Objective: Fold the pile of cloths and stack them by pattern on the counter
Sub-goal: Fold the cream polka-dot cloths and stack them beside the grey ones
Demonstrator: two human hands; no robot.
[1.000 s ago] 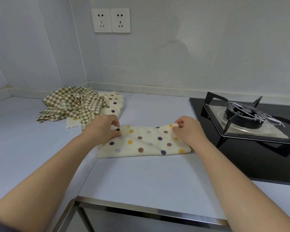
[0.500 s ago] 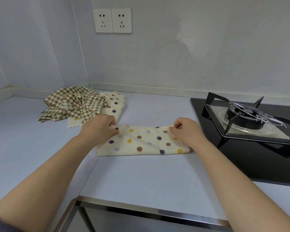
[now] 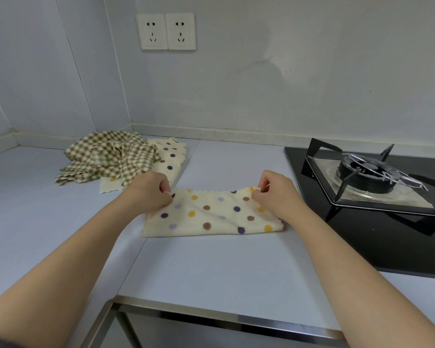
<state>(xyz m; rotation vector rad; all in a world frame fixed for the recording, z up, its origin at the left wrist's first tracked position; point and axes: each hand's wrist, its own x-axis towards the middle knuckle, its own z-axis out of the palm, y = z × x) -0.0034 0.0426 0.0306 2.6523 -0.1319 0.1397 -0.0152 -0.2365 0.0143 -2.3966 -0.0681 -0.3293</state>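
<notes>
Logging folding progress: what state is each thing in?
Cream polka-dot cloth in front: folded over, lying flat.
Left hand: pinches its far left corner.
Right hand: pinches its far right corner.
Green checked cloth: crumpled, unfolded.
Second cream polka-dot cloth: partly under checked cloth.
Black gas burner: unlit.

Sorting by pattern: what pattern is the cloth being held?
Cream cloth with polka dots; head view.

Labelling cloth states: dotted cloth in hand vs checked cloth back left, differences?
Pattern: the dotted cloth is cream with coloured dots; the checked cloth is green check. Pose: the dotted cloth lies flat, folded; the checked cloth is crumpled. Contact: the left hand and right hand pinch the dotted cloth's far corners; no hand touches the checked cloth. Both sit on the counter.
</notes>
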